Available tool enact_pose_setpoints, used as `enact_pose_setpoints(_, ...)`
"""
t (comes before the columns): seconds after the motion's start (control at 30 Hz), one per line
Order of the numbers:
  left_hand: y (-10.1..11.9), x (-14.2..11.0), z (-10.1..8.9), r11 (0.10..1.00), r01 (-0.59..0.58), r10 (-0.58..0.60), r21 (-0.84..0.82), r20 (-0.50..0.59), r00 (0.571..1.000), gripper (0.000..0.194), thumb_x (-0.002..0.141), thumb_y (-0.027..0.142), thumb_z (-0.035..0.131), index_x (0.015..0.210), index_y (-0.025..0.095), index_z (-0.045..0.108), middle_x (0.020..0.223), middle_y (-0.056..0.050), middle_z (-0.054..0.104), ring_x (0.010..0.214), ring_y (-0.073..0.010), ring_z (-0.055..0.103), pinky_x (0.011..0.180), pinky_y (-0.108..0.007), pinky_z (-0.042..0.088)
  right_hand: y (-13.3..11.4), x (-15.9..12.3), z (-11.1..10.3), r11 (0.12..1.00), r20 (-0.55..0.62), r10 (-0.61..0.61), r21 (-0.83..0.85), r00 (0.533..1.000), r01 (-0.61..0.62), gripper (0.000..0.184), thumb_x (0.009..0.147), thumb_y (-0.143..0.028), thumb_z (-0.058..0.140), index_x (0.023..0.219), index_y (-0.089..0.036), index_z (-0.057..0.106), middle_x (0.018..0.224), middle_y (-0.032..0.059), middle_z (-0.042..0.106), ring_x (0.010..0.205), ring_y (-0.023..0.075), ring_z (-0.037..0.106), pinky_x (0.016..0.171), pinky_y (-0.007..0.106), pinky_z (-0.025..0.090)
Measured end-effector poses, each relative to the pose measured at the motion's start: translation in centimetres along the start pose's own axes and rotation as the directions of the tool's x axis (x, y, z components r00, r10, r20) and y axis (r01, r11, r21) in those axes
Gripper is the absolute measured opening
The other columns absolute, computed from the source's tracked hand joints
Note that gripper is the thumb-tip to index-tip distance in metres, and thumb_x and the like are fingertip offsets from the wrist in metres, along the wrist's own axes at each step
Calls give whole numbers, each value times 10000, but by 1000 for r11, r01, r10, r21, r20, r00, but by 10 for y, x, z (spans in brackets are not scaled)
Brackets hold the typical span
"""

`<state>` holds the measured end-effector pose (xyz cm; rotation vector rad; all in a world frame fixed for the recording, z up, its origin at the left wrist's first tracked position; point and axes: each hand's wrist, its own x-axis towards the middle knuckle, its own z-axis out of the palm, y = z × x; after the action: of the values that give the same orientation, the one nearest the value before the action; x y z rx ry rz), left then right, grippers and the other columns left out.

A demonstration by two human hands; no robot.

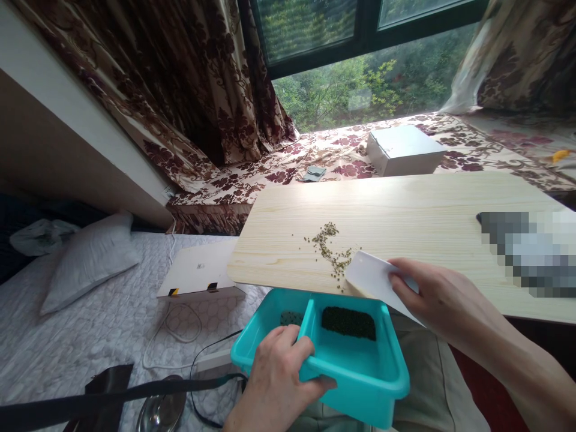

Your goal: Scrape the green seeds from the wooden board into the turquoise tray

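Note:
My left hand (pixel 283 366) grips the near rim of a turquoise two-compartment box (pixel 355 363), fingers over the edge by the divider. The box is held just below the table's front edge. Dark green grains (pixel 348 323) lie in its right compartment, and a small patch of grains (pixel 291 318) shows in the left one, partly hidden by my hand. My right hand (pixel 427 288) pinches a white sheet of card or paper (pixel 371 276), its edge on the tabletop. Against that edge and left of it, small greenish-brown grains (pixel 330 249) are scattered in a loose trail.
The pale wooden table (pixel 432 210) carries a blurred-out object (pixel 535 252) at right. Behind it, a silver-white box (pixel 405 150) sits on the patterned window ledge. A white carton (pixel 198 270), cables and a metal bowl (pixel 162 405) lie on the bed at left.

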<state>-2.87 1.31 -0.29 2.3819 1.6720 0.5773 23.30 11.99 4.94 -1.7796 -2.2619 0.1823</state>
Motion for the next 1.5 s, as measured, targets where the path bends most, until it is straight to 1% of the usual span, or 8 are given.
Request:
enact_pose_setpoints(0.17, 0, 1, 0, 1000, -8, 8, 0, -14, 1000, 510, 468, 292, 1016, 702, 203, 572, 740, 31, 602, 710, -203, 625, 607, -300, 436, 2, -4, 1, 997, 10, -39, 66, 999, 38, 282, 881, -310, 459, 876, -235, 731, 738, 63, 764, 644, 252, 706, 540, 310, 419)
enact_pose_setpoints(0.43, 0, 1, 0, 1000, -13, 14, 8, -25, 1000, 527, 446, 270, 1020, 700, 201, 564, 734, 34, 599, 695, -199, 620, 595, -293, 421, 10, 0, 0, 1000, -2, 25, -6, 1000, -25, 310, 877, -331, 432, 883, -226, 724, 753, 92, 767, 660, 287, 714, 545, 331, 417)
enact_pose_setpoints(0.73, -4, -2, -1, 1000, 10, -9, 15, -19, 1000, 521, 450, 279, 1019, 703, 203, 570, 738, 34, 601, 703, -202, 617, 602, -298, 412, -6, 11, 6, 999, 44, -38, 28, 998, 37, 303, 898, -323, 428, 903, -222, 714, 806, 98, 778, 684, 263, 711, 569, 317, 420)
enact_pose_setpoints(1.0, -7, -6, -5, 995, 89, -91, 37, 47, 995, 436, 556, 261, 966, 685, 213, 552, 751, 34, 583, 747, -202, 606, 635, -293, 411, -12, 22, 6, 996, 43, -83, 40, 996, 81, 304, 903, -311, 436, 924, -221, 725, 812, 89, 779, 665, 229, 684, 557, 292, 394)
enact_pose_setpoints(1.13, -7, -6, -8, 995, 91, -93, 49, 57, 994, 406, 596, 258, 937, 692, 218, 545, 757, 35, 574, 760, -201, 604, 650, -296, 424, -16, 22, 5, 987, 80, -137, 99, 987, 129, 287, 906, -284, 449, 922, -222, 729, 790, 75, 772, 664, 215, 679, 558, 281, 410)
enact_pose_setpoints(1.3, -7, -6, -10, 994, 91, -95, 52, 78, 992, 419, 585, 253, 957, 706, 211, 559, 768, 31, 580, 767, -208, 616, 664, -307, 441, -8, 7, -2, 947, 123, -238, 247, 963, 203, 255, 924, -281, 470, 875, -257, 719, 771, 45, 772, 659, 204, 690, 571, 278, 452)
enact_pose_setpoints(1.37, -7, -6, -9, 996, 75, -78, 43, 80, 994, 438, 565, 270, 974, 700, 208, 562, 769, 26, 591, 773, -216, 626, 664, -309, 450, 1, 3, -6, 950, 108, -215, 255, 971, 182, 246, 918, -301, 477, 890, -263, 719, 757, 40, 769, 645, 215, 696, 562, 287, 458)
enact_pose_setpoints(1.5, -2, -3, -6, 1000, 8, -9, 31, 50, 999, 492, 500, 314, 1009, 687, 201, 568, 747, 22, 601, 726, -212, 621, 614, -301, 435, 19, 4, -11, 992, -24, -35, 121, 999, 38, 281, 879, -331, 483, 957, -243, 738, 743, 75, 767, 629, 264, 703, 527, 314, 435)
